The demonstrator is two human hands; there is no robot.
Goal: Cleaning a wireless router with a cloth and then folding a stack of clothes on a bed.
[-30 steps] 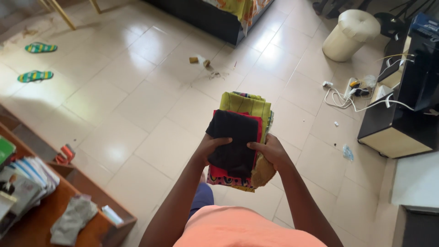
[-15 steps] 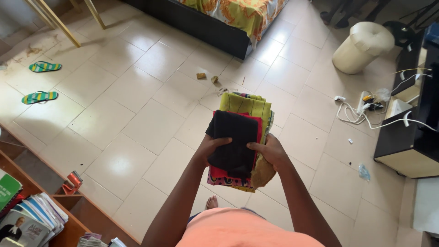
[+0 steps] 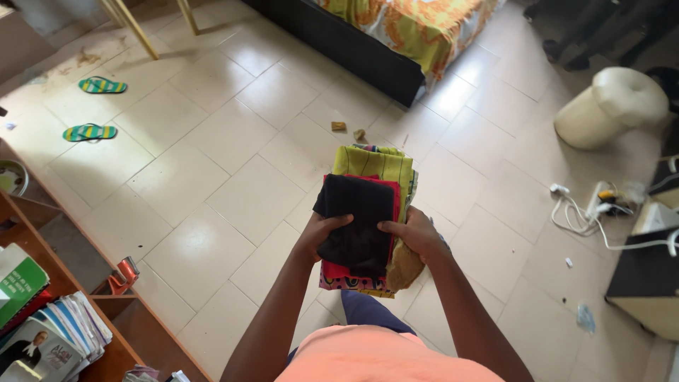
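Note:
Both my hands carry a stack of folded clothes (image 3: 373, 170) in front of my chest. A black folded cloth (image 3: 356, 216) lies on top, over a red one, a yellow-green striped one and a patterned one at the bottom. My left hand (image 3: 322, 230) grips the stack's left side with the thumb on the black cloth. My right hand (image 3: 414, 237) holds the right side, thumb also on the black cloth. I stand on a cream tiled floor (image 3: 212, 177).
A bed (image 3: 396, 28) with a yellow-orange sheet stands ahead. A cream pouf (image 3: 608, 106) is at the right, with a tangle of cables and a power strip (image 3: 601, 209) near a dark cabinet (image 3: 647, 283). Two green flip-flops (image 3: 95, 106) lie at the left. A wooden shelf with books (image 3: 42, 332) is lower left.
The view has swung rightward and forward: the bed and pouf sit closer, the flip-flops shifted right. My hands keep the same hold on the stack.

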